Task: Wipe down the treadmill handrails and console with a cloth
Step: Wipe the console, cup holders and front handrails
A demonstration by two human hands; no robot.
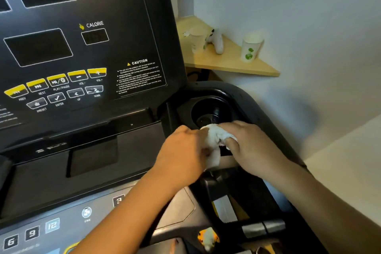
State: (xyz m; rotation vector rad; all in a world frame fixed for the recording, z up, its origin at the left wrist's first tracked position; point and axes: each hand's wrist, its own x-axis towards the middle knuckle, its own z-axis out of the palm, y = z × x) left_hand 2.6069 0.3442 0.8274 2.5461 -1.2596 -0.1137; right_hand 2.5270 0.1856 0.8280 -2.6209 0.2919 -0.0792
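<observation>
A small white cloth (213,140) is bunched between both hands, just in front of the round cup holder (210,111) on the right side of the black treadmill console (82,51). My left hand (182,150) grips the cloth's left and lower part. My right hand (245,142) holds its right side with curled fingers. A black handrail with a silver sensor band (259,228) runs below my forearms at the lower right.
A wooden corner shelf (231,64) behind the console carries two paper cups (250,48) and a white game controller (216,40). The white wall lies to the right. A small orange and white object (208,237) sits near the bottom edge.
</observation>
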